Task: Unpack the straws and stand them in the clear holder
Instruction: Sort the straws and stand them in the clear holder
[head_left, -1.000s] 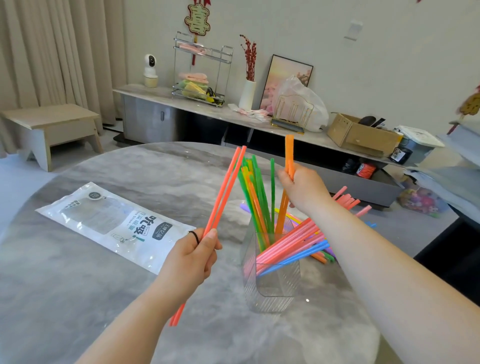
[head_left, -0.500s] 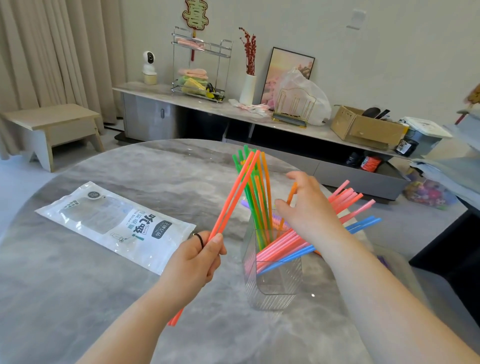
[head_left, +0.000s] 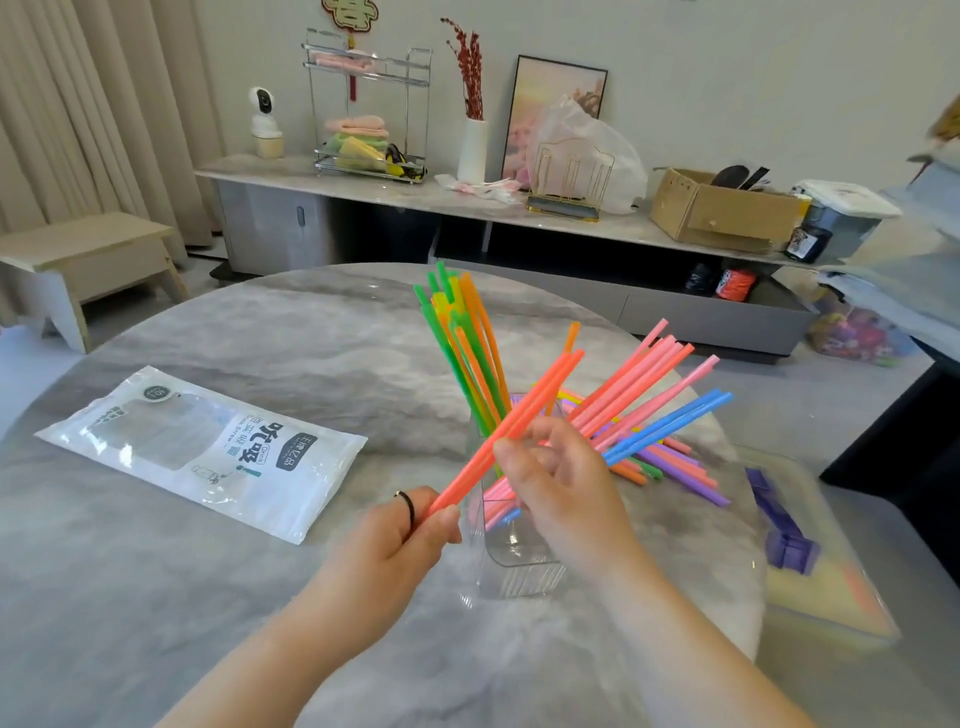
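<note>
The clear holder (head_left: 522, 569) stands on the marble table (head_left: 182, 597), just right of centre. Green, yellow and orange straws (head_left: 460, 338) stand upright in it, while pink straws (head_left: 644, 374) and blue straws (head_left: 680, 418) lean out to the right. My left hand (head_left: 392, 543) grips the lower end of two orange-red straws (head_left: 540, 392), which slant up to the right across the holder. My right hand (head_left: 563, 486) is in front of the holder, its thumb and fingertips pinching that pair at mid-length. Loose purple, pink and orange straws (head_left: 680, 467) lie on the table behind the holder.
The flattened white straw bag (head_left: 208, 447) lies on the left of the table. A clear shallow tray (head_left: 836, 592) holding a purple object (head_left: 787, 543) sits beyond the table's right edge. A sideboard (head_left: 467, 200) with boxes and a rack runs along the far wall.
My right hand let go of the single orange straw in the holder and came down onto the pair. My left hand tilted that pair to the right, over the holder.
</note>
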